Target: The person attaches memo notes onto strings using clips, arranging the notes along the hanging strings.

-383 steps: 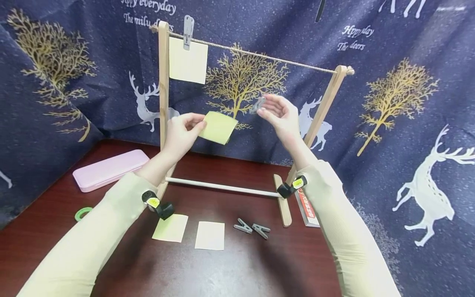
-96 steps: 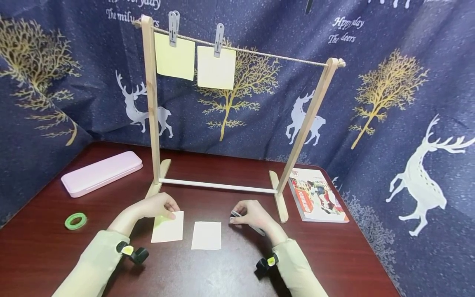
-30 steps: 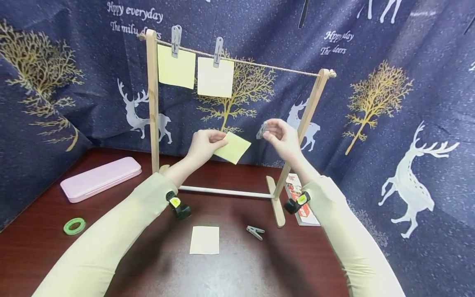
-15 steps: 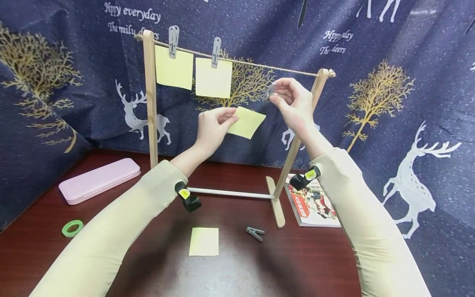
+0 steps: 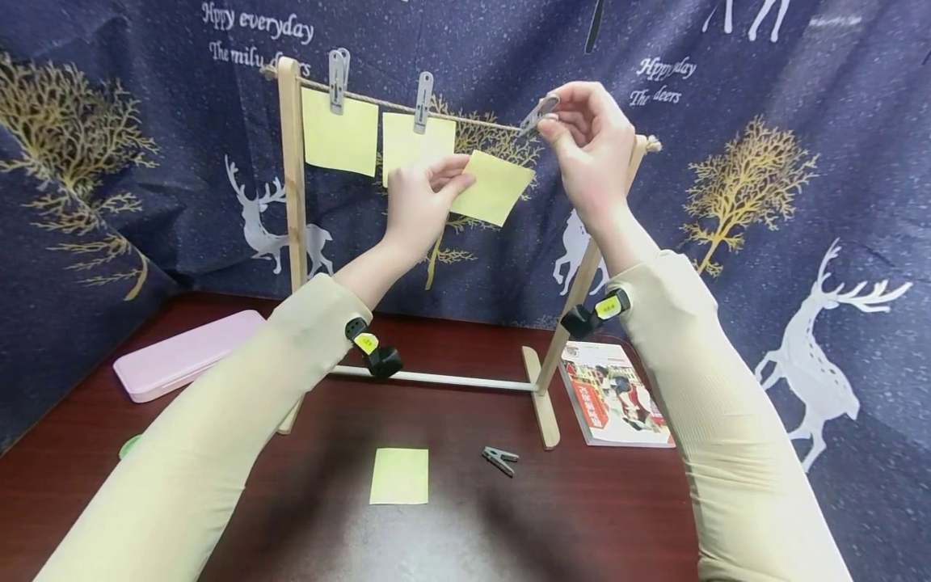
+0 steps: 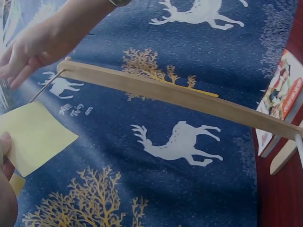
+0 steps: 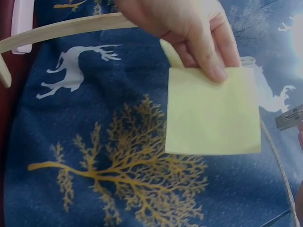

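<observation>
Hung: two notes (image 5: 340, 139), eleven o'clock
Your left hand (image 5: 422, 198): pinching third note (image 5: 496, 189)
Your right hand (image 5: 595, 149): pinching peg (image 5: 537, 118)
Unhung: loose note (image 5: 399, 477), spare peg (image 5: 498, 460), six o'clock

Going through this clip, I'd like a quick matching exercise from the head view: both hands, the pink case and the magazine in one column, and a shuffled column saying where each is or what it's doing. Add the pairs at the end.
Column one
1. Left hand
2. Right hand
3. Pink case
4. Magazine

Column two
A. Holding a grey clothespin
B. Lying to the right of the wooden stand
C. Pinching a yellow note
D. Lying at the far left, partly behind a sleeve

Right pairs: 1-C, 2-A, 3-D, 4-B
</observation>
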{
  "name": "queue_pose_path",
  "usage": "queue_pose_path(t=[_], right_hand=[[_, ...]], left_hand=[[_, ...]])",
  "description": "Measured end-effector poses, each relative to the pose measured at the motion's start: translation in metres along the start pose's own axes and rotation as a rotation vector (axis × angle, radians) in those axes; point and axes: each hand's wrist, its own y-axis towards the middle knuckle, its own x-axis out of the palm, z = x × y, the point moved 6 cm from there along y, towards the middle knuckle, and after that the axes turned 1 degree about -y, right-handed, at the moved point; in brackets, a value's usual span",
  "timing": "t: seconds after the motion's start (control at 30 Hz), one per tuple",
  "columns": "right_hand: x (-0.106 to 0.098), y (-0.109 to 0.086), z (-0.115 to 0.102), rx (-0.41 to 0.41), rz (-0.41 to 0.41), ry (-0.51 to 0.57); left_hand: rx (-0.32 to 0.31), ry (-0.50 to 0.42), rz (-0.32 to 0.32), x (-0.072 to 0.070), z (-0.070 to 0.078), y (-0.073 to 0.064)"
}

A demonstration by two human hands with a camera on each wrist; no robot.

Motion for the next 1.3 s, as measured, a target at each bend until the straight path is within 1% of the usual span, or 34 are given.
queue_pose_path(t=[0.07, 0.13, 0.23, 0.3, 0.37, 0.43, 0.7, 0.83, 0.93, 1.03, 1.17, 1.3], right_hand=[[0.002, 0.006, -0.003, 0.017, 0.001, 0.001], [0.004, 0.011, -0.004, 0.055, 0.005, 0.011], [0.008, 0.019, -0.002, 0.138, 0.011, 0.035], [0.011, 0.023, -0.001, 0.157, 0.001, 0.032], [0.014, 0.026, 0.000, 0.174, -0.014, 0.015], [0.017, 0.029, 0.002, 0.193, -0.032, -0.006], [0.021, 0.041, 0.007, 0.274, -0.093, -0.161], [0.022, 0.043, 0.008, 0.328, -0.109, -0.166], [0.023, 0.043, 0.008, 0.343, -0.119, -0.169], [0.024, 0.044, 0.008, 0.346, -0.133, -0.177], [0.027, 0.045, 0.008, 0.370, -0.152, -0.184], [0.026, 0.047, 0.010, 0.414, -0.157, -0.185]], left_hand=[[-0.019, -0.011, 0.013, 0.000, -0.001, 0.003], [-0.036, -0.024, 0.022, 0.000, -0.003, 0.005], [-0.057, -0.035, 0.029, 0.002, -0.007, 0.007], [-0.062, -0.040, 0.036, 0.003, -0.008, 0.008], [-0.072, -0.043, 0.044, 0.003, -0.008, 0.009], [-0.068, -0.045, 0.058, 0.003, -0.008, 0.010], [-0.146, -0.047, 0.086, 0.004, -0.012, 0.013], [-0.185, -0.065, 0.091, 0.004, -0.016, 0.013], [-0.214, -0.094, 0.093, 0.004, -0.018, 0.014], [-0.206, -0.111, 0.104, 0.004, -0.018, 0.016], [-0.196, -0.103, 0.109, 0.003, -0.019, 0.018], [-0.223, -0.098, 0.097, 0.002, -0.023, 0.021]])
